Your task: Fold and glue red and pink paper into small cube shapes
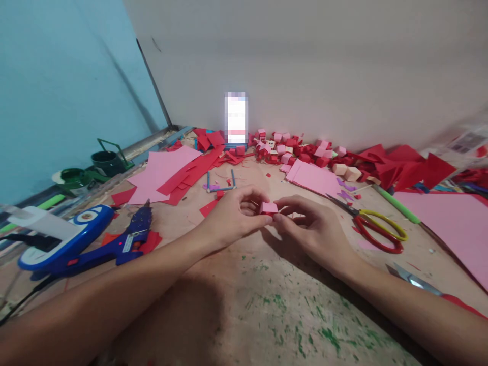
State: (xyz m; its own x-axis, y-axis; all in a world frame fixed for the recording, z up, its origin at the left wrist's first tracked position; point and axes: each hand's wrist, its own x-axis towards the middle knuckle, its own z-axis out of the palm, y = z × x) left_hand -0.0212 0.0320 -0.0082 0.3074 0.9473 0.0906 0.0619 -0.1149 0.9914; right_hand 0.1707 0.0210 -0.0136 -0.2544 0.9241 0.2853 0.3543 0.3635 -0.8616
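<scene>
A small pink paper cube (269, 207) is pinched between both hands just above the wooden table (244, 305). My left hand (232, 213) grips its left side with curled fingers. My right hand (310, 226) grips its right side, thumb and forefinger pressed on it. Behind the hands lies a pile of small red and pink paper cubes (293, 150) along the wall.
A blue glue gun (125, 241) and a blue tape dispenser (64, 239) lie at left. Red and yellow scissors (377, 229) and a green stick (396, 204) lie at right, a blade (414, 278) nearer me. Pink sheets (450, 223) and red strips (190, 175) are scattered about. A phone (236, 118) leans on the wall.
</scene>
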